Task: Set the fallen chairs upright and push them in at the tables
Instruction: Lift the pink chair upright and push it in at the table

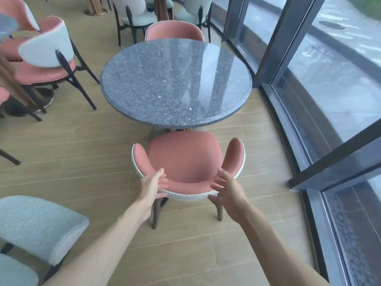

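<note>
The chair point(186, 162) stands upright on the floor, seat just short of the round counter point(176, 81), both hands point(151, 187) point(228, 193) spread loosely at its curved backrest, which looks stiff, padded, probably fairly heavy, best gripped along that rim.

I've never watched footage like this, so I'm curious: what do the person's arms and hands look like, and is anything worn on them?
Both arms come in bare from the bottom of the view, with no sleeve in sight. The left hand and right hand wear no gloves, and no watch, ring or bracelet shows on the wrists or fingers. No cables, straps or markings are visible on either arm.
</note>
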Tool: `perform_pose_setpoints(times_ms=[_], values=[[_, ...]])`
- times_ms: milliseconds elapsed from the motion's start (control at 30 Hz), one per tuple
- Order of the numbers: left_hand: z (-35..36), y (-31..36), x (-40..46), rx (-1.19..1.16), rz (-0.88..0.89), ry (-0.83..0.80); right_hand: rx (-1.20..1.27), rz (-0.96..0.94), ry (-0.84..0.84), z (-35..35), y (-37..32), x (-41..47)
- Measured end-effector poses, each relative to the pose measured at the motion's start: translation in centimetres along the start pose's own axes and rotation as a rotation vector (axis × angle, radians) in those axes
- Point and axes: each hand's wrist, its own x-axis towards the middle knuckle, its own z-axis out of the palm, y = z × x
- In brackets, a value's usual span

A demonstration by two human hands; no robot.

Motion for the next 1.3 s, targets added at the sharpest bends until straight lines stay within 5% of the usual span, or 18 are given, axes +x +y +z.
perform_pose_setpoints(times_ms=[367, 700, 1033, 1300], values=[[-0.5, 9.8, -12.3, -0.16, 0.317, -0.024, -0.076, -0.251, -0.168, 1.5, -9.6, -10.4], [0.5, 9.6, -5.7, -0.103, 0.266, -0.055, -0.261, -0.195, -0.205, 4.5, -10.2, -3.9], [5.5, 2.6, 13.1, 0.467, -0.076, -0.299, -0.869, 0.149, -0.13, 8.3, -4.0, 12.3], [8.9, -4.7, 23.5, 1.248, -0.089, -0.561, -1.422, 0.244, -0.255, 8.5, 3.8, 22.9]])
